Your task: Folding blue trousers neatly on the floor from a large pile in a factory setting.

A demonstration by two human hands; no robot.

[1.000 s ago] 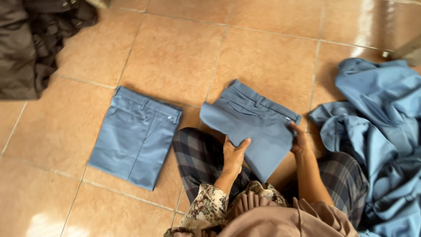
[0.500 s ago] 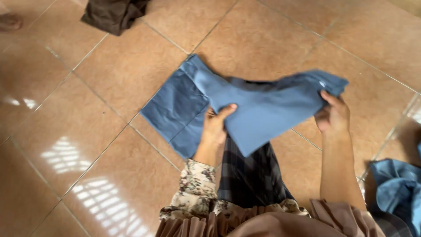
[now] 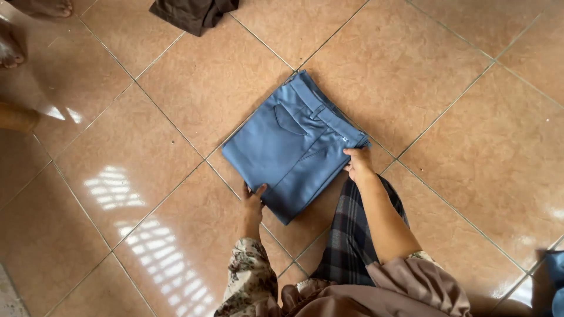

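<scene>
Folded blue trousers (image 3: 294, 147) flat on the tiled floor (image 3: 470, 117). Left hand (image 3: 254, 196) pinching the near corner, right hand (image 3: 358, 164) gripping the waistband edge. Best to press edges flush, smoothing outward from the trousers' centre.

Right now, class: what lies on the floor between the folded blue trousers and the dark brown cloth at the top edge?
In the head view, only bare tiled floor separates the folded blue trousers from the dark brown cloth.
</scene>
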